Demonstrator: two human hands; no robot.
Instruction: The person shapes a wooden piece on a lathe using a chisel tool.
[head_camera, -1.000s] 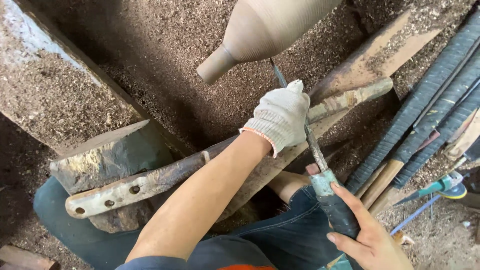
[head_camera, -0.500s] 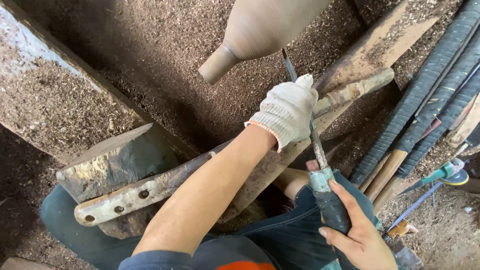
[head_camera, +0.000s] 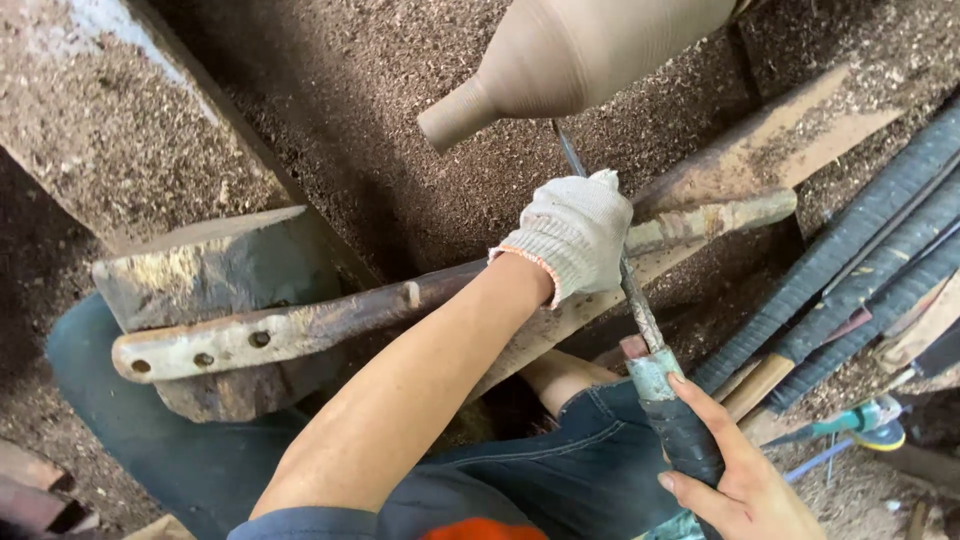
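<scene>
The turning chisel (head_camera: 640, 310) is pinned on the long tool rest (head_camera: 330, 320) by the closed, gloved left hand (head_camera: 575, 240); its taped handle is gripped by the right hand (head_camera: 735, 480), best kept low and steady against the clay-coloured workpiece (head_camera: 560, 60)

A woodturning workshop: sawdust (head_camera: 330, 120) blankets every surface, a turned wooden workpiece (head_camera: 580, 50) sits above a worn tool rest (head_camera: 300, 330), and spare chisels (head_camera: 850, 270) lie alongside.

Gloved left hand (head_camera: 575, 243): sliding up the tool rest (head_camera: 420, 300).
Chisel (head_camera: 625, 290): tip edging closer under the turned wooden piece (head_camera: 580, 55).
</scene>
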